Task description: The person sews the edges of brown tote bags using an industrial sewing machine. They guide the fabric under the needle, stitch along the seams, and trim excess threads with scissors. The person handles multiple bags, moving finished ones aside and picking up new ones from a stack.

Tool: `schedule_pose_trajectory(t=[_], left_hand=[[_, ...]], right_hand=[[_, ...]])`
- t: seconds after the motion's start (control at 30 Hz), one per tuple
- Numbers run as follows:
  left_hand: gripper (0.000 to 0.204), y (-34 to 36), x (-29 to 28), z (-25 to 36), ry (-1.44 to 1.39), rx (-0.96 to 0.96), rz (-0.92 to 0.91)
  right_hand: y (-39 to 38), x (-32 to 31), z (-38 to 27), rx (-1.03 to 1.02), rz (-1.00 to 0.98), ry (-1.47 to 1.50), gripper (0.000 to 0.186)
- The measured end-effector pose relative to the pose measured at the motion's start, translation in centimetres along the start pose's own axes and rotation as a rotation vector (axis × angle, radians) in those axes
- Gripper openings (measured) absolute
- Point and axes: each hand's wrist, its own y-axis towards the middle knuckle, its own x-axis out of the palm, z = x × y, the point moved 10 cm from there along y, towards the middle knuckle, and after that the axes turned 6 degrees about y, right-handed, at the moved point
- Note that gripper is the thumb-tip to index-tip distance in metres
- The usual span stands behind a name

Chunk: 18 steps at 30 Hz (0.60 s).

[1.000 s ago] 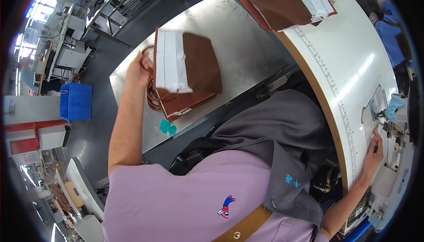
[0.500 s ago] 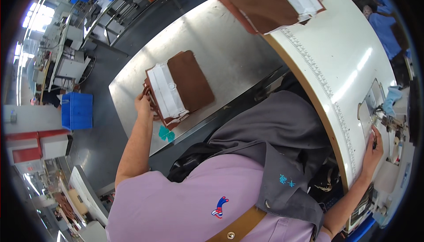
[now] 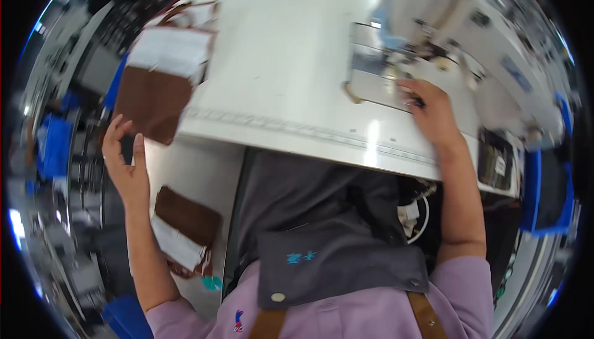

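My left hand (image 3: 128, 162) is raised at the near edge of a stack of brown bag pieces (image 3: 154, 97). Its fingers and thumb are apart, with nothing in them. The stack has a white band, brown handles at its far end, and overhangs the left end of the white table. Beside the sewing machine's needle area, my right hand (image 3: 430, 110) has its fingers curled round a small dark thing, too blurred to name. A second brown bag piece (image 3: 189, 215), also white-banded, lies on the metal side table near my left forearm.
The sewing machine (image 3: 489, 48) takes up the right of the white table (image 3: 278, 66), and a light-blue cloth (image 3: 387, 26) hangs by it. A ruler strip (image 3: 297, 130) runs along the table's near edge. A teal piece (image 3: 211, 283) lies on the metal side table (image 3: 213, 159).
My view has turned toward the white table. My left hand has let go of the handles of the piece on the metal table and moved up to the stack. My right hand remains by the machine.
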Motion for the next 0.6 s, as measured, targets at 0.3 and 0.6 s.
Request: schedule_pose_trajectory(t=[0.3, 0.6], left_hand=[[0.092, 16.8, 18.8, -2.4, 0.417, -0.012, -0.263], [0.051, 23.7, 22.1, -14.0, 0.346, -0.189, -0.212]], right_hand=[[-0.3, 0.5, -4.4, -0.171, 0.018, -0.092, 0.025], [-1.5, 2.4, -6.8, -0.307, -0.057, -0.086, 0.013]])
